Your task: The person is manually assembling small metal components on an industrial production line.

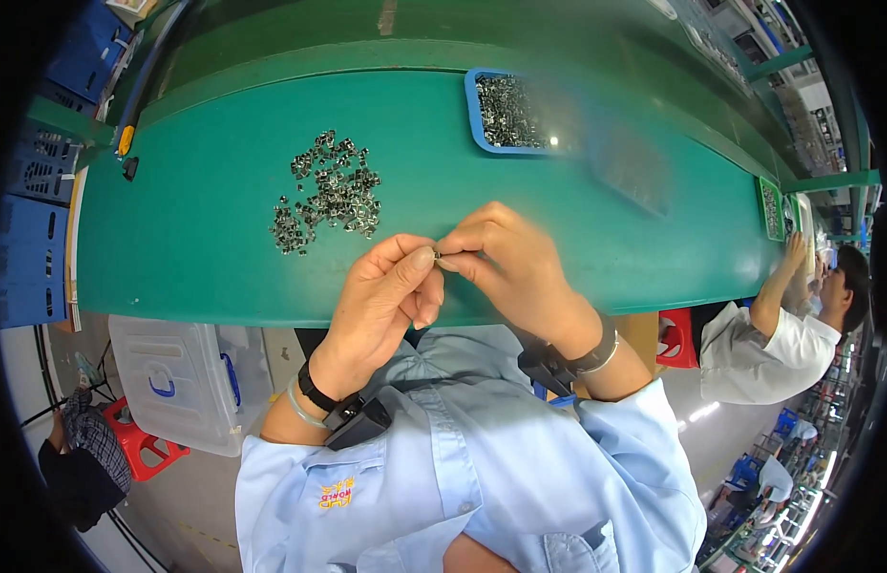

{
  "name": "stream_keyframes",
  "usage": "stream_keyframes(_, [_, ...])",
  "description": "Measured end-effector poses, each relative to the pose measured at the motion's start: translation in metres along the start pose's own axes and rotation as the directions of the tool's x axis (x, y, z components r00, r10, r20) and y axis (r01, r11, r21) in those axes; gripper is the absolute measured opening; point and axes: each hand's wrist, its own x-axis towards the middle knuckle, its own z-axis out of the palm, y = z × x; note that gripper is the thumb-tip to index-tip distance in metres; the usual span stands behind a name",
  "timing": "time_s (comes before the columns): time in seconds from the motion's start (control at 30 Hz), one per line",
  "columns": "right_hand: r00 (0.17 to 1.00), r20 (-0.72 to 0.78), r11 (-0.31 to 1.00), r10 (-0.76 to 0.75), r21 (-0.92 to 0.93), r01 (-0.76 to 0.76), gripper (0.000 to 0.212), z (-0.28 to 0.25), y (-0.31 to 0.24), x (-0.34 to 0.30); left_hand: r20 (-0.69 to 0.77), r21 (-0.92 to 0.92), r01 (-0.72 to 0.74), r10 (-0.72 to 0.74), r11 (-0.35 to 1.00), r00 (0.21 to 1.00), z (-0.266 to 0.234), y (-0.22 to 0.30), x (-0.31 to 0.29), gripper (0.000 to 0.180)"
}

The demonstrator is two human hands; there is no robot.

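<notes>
Right in front of the body, the left hand (381,301) pinches a tiny metal part (437,255) between thumb and fingers, and the right hand (506,263) pinches it from the other side. So small a piece, mostly hidden by fingertips, could slip if either pinch loosened or pulled unevenly, perhaps falling off the near edge of the green table (195,201).

Far left of the hands stand blue crates (31,258), then a clear lidded bin (167,368) on the floor; ahead-left, a loose heap of metal pieces (340,196); ahead-right, a filled blue tray (475,119), partly blurred; far right, a seated co-worker (773,353).
</notes>
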Motion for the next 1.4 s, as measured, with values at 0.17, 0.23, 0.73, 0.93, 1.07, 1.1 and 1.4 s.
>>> stream_keyframes(0.17, [0.998, -0.044, 0.999, -0.052, -0.003, 0.052, 0.017, 0.002, 0.000, -0.005, -0.037, 0.017, -0.018, 0.019, 1.000, 0.999, 0.010, 0.000, -0.005, 0.017])
stream_keyframes(0.23, [0.997, -0.044, 0.998, -0.057, -0.001, 0.057, 0.019, 0.002, -0.001, -0.006, -0.043, 0.020, -0.028, 0.029, 0.999, 0.999, 0.011, 0.001, -0.006, 0.017])
stream_keyframes(0.73, [0.996, -0.051, 0.989, -0.067, -0.137, 0.059, 0.019, 0.007, 0.005, -0.014, -0.120, 0.146, -0.037, 0.054, 0.989, 0.991, 0.008, -0.008, -0.001, 0.017])
stream_keyframes(0.93, [0.986, -0.072, 0.980, -0.152, -0.141, 0.141, 0.019, 0.005, 0.000, -0.011, -0.086, 0.135, -0.058, 0.070, 0.989, 0.994, 0.014, 0.002, -0.006, 0.018])
stream_keyframes(1.07, [0.994, -0.106, 0.994, -0.005, 0.110, 0.017, 0.019, 0.006, -0.008, -0.010, 0.021, -0.058, -0.055, 0.056, 0.997, 0.998, 0.015, 0.001, -0.009, 0.018])
stream_keyframes(1.1, [0.993, -0.120, 0.989, -0.009, 0.143, 0.027, 0.019, 0.007, -0.008, -0.011, 0.031, -0.102, -0.054, 0.057, 0.993, 0.998, 0.017, -0.001, -0.009, 0.018])
stream_keyframes(1.4, [0.992, -0.119, 0.991, -0.053, 0.120, 0.067, 0.016, 0.010, -0.013, -0.012, 0.085, -0.175, -0.054, 0.070, 0.983, 0.994, 0.010, -0.006, -0.009, 0.016])
